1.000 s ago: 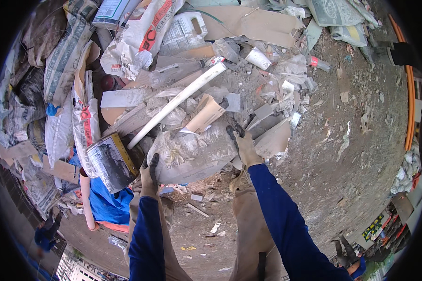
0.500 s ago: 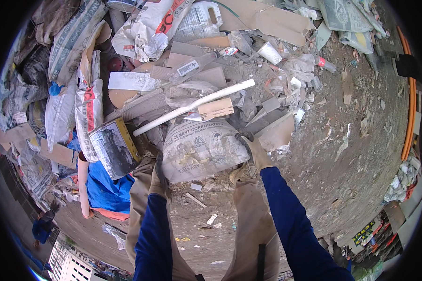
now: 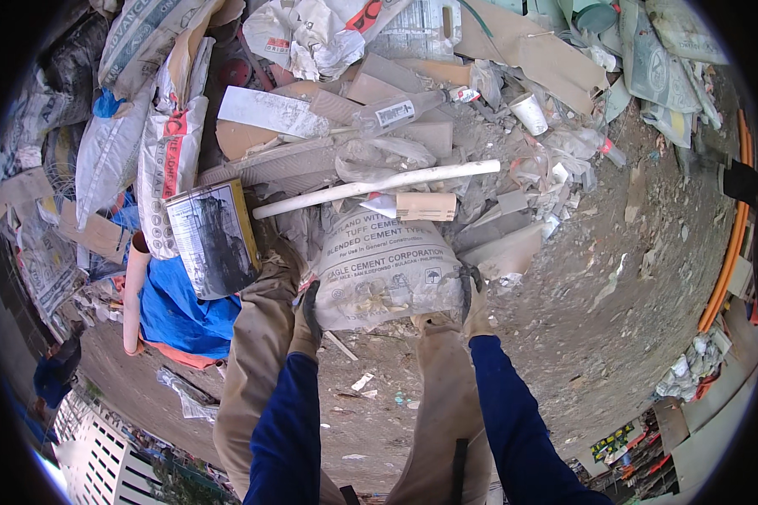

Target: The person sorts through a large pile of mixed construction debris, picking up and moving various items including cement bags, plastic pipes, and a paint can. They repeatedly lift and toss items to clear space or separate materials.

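A grey cement sack (image 3: 386, 273) with dark print hangs between both gloved hands, just above my knees. My left hand (image 3: 306, 324) grips its left edge and my right hand (image 3: 475, 301) grips its right edge. Both forearms wear dark blue sleeves. Right behind the sack lies a long white pipe (image 3: 377, 188) across a rubble heap, with a small cardboard tube (image 3: 425, 206) below it.
A square metal tin (image 3: 213, 238) stands at the left beside a blue tarp (image 3: 177, 307) and a pink pipe (image 3: 133, 290). Filled sacks (image 3: 164, 160) pile up at the far left. Cardboard, bottles and a paper cup (image 3: 531, 112) litter the heap. An orange hose (image 3: 730, 252) curves along the right.
The sack has been lifted off the heap and pulled toward me, with both hands closing on its edges. The view has tilted down toward my legs.
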`<state>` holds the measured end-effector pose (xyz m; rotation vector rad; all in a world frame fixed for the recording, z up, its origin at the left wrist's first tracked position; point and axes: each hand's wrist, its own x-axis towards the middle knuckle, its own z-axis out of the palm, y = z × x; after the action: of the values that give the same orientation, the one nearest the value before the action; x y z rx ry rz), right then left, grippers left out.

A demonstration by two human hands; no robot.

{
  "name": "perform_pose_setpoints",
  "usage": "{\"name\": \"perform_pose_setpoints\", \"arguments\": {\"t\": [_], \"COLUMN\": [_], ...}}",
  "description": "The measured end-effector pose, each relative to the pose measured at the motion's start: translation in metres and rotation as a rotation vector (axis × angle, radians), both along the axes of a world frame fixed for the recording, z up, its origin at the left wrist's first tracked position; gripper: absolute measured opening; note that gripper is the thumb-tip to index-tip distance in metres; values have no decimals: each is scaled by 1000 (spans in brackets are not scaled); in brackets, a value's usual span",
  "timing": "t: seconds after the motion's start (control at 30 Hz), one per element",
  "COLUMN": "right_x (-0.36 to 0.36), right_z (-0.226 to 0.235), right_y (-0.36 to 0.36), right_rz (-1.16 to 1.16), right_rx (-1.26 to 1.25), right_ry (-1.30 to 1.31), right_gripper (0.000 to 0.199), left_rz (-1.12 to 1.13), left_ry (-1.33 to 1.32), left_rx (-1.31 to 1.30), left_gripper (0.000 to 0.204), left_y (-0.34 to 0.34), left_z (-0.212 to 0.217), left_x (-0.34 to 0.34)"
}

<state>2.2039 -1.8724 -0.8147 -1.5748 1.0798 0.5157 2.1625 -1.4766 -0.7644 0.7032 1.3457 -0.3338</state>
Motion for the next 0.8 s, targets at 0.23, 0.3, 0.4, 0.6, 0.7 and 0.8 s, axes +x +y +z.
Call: {"name": "perform_pose_setpoints", "arguments": {"t": [0.23,0.3,0.4,0.6,0.7,0.8], "right_x": [-23,-22,-26,-51,-60,-68], "right_z": [49,63,73,74,63,45], "right_y": [-11,-9,-10,-21,-30,-39], "right_rz": [756,730,659,391,122,4], "right_rx": [-243,-166,-166,31,260,479], "right_ry": [-213,-210,-132,56,140,132], "right_gripper": [64,64,63,61,61,60], "left_rz": [-106,-163,-206,-364,-466,-485], "left_ry": [70,27,-28,77,319,479], "left_rx": [2,99,141,139,14,-43], "left_gripper": [64,64,64,65,67,65], "left_y": [-3,-9,-19,-32,-27,-21], "left_z": [-16,-18,-21,2,15,12], "left_x": [-30,-48,-74,-101,-109,-120]}}
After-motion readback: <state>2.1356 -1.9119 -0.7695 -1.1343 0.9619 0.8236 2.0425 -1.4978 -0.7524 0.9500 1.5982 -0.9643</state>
